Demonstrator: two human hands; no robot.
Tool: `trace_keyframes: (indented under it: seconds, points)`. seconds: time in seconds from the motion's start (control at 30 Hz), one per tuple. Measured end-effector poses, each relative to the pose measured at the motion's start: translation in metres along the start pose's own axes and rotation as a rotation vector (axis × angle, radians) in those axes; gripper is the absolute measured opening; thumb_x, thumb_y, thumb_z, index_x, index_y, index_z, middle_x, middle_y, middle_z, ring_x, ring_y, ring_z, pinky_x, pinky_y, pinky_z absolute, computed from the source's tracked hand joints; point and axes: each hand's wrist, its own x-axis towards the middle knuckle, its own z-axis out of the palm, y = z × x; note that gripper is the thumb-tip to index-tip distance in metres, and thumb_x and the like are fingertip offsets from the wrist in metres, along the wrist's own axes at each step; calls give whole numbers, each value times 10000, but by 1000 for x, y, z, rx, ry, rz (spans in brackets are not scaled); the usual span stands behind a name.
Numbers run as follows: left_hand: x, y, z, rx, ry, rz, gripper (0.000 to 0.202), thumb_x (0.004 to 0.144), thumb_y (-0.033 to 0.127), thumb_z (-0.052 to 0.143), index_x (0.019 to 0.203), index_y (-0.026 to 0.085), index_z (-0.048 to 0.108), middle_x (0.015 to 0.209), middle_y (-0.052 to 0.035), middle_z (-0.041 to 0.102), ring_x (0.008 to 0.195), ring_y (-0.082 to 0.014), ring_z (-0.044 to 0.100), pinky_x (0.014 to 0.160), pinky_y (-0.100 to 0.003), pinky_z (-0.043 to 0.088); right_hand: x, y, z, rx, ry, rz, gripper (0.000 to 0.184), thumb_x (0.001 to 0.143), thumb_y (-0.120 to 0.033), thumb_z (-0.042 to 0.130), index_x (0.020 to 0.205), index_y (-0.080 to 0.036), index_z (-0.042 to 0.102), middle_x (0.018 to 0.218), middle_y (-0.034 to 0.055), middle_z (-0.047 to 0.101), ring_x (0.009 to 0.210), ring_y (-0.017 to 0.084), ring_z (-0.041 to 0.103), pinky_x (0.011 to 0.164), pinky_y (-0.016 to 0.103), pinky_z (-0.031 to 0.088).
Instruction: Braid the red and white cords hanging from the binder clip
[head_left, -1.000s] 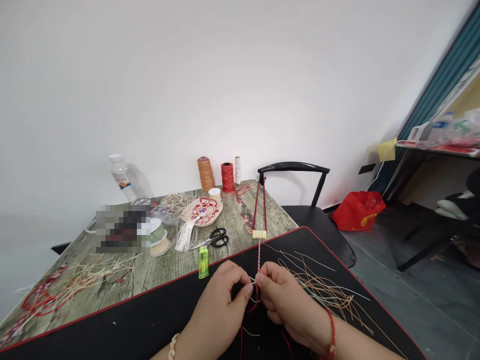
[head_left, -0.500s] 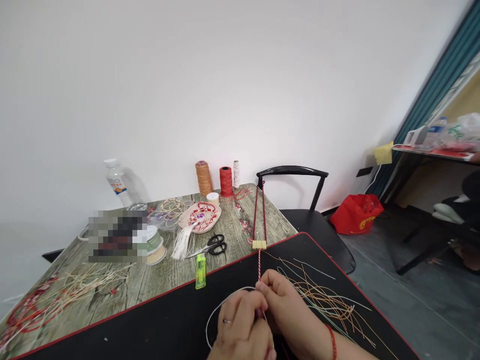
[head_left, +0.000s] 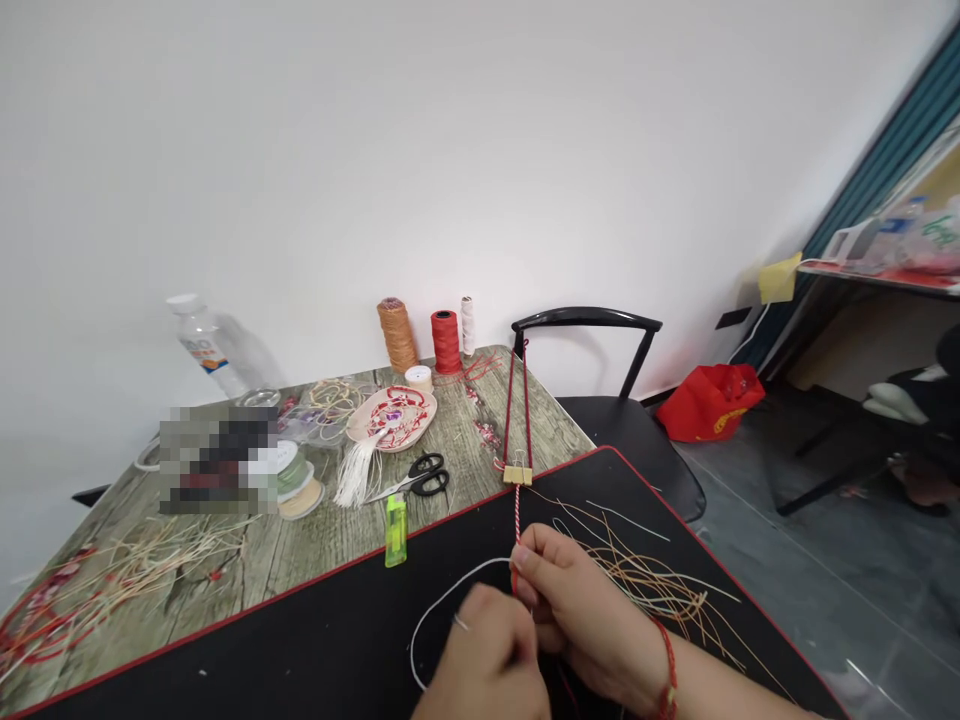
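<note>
Pinching the thin red-and-white twisted cord [head_left: 516, 535] tight in the right hand [head_left: 592, 620] near the top edge of the red-trimmed black mat [head_left: 337, 630], with thin white cord [head_left: 442, 598] looping into the left hand [head_left: 487, 665], grip there hidden, can't tell.

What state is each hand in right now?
Left hand: curled shut by a white cord; grip hidden.
Right hand: pinching a red-and-white twisted cord.
</note>
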Motion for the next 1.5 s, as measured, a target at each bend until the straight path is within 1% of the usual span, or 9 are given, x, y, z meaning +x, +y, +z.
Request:
trace_keyframes:
  seconds: [0.07,0.2,0.3,0.43,0.67,0.83,1.03,1.17,1.5]
  points:
    - [10,4,-16,-123,16,-209,59,785,177,569,769,227,542,891,-28,579,835,-185,577,759,-320,496,-1,-2,2,-29,-16,-28,291,833,-409,598,757,-221,390,536,-108,448,361,18,207,366,193,84]
    - [25,4,-18,-542,30,-633,88,837,188,506,921,214,507,900,-23,585,845,-179,587,781,-341,498,-3,-4,5,-142,14,-60,262,836,-395,590,763,-220,409,500,-115,414,371,30,232,364,183,126]
    - [34,1,-10,-721,-5,-758,119,817,179,510,931,202,481,844,-1,575,800,-168,592,727,-317,495,-2,-4,5,-253,62,-100,233,853,-365,574,757,-215,423,494,-112,405,392,41,274,390,182,190]
    - [46,0,-9,-746,-17,-836,217,767,131,491,966,204,442,793,28,539,641,-121,538,558,-247,427,1,-3,1,-368,78,-192,221,859,-344,575,738,-209,448,525,-89,420,457,71,349,454,208,271]
    - [46,-12,-8,-692,-27,-719,206,715,84,486,879,203,454,795,25,520,771,-138,557,683,-265,436,6,4,-3,-434,94,-250,205,868,-296,559,722,-207,446,580,-72,420,507,84,340,489,226,271]
    - [44,-18,-9,-743,-153,-818,157,771,148,431,905,224,401,679,60,474,559,-114,494,531,-238,394,8,7,-4,-443,109,-243,198,872,-293,548,726,-205,446,555,-75,421,482,77,353,463,218,263]
    - [37,-9,-27,-24,-132,-548,74,883,235,418,948,237,454,718,15,554,673,-180,562,596,-278,394,5,2,1,-352,102,-165,333,833,-475,591,707,-216,425,450,-110,376,383,48,262,406,208,193]
    - [38,-7,-32,166,-173,-362,156,928,229,350,880,234,499,803,-37,640,741,-208,618,643,-306,430,2,-1,3,-274,74,-125,413,775,-593,597,733,-220,423,435,-118,382,352,33,228,379,198,162]
    - [33,-14,-25,290,-144,-266,238,917,220,330,835,222,554,774,-72,663,688,-240,632,605,-334,448,-2,-7,8,-143,63,-58,212,696,-297,517,879,-221,441,391,-144,384,310,31,168,327,168,129]
